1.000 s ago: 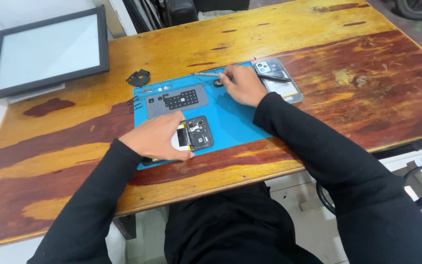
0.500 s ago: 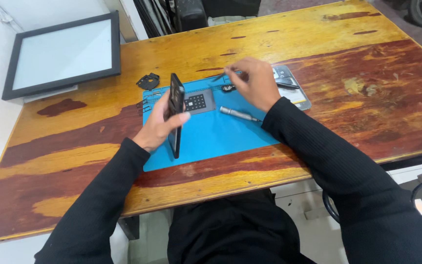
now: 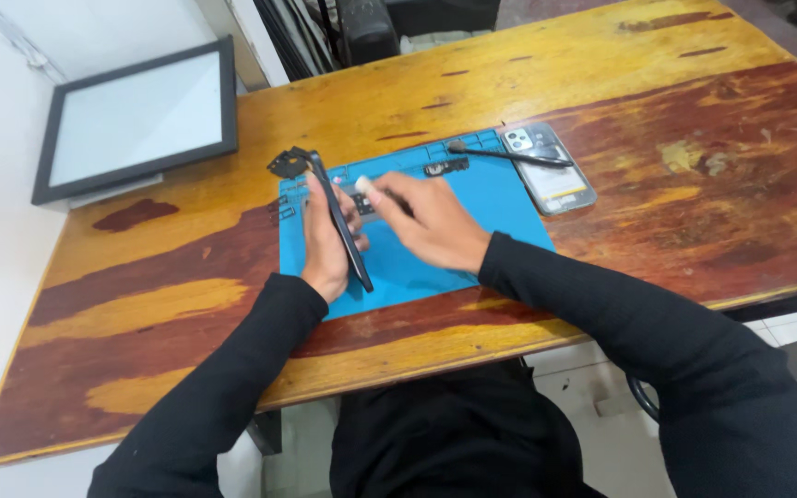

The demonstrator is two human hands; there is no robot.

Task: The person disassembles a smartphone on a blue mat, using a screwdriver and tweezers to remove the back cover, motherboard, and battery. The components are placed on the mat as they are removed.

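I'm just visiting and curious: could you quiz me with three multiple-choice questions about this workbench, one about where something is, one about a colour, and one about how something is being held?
1. Where does the clear phone case lie?
A. At the far right end of the mat
B. On the framed panel
C. On the floor

2. What colour is the work mat?
A. Red
B. Blue
C. Grey

3. How is the dark phone held?
A. Flat, face down on the mat
B. Tilted up on its edge in the left hand
C. Leaning against the wall

Answers: 1 A, the case sits at the mat's far right end, with a thin tool across it. 2 B, the mat is bright blue on the wooden table. 3 B, the left hand grips the phone edge-on above the mat while the right hand reaches towards it.
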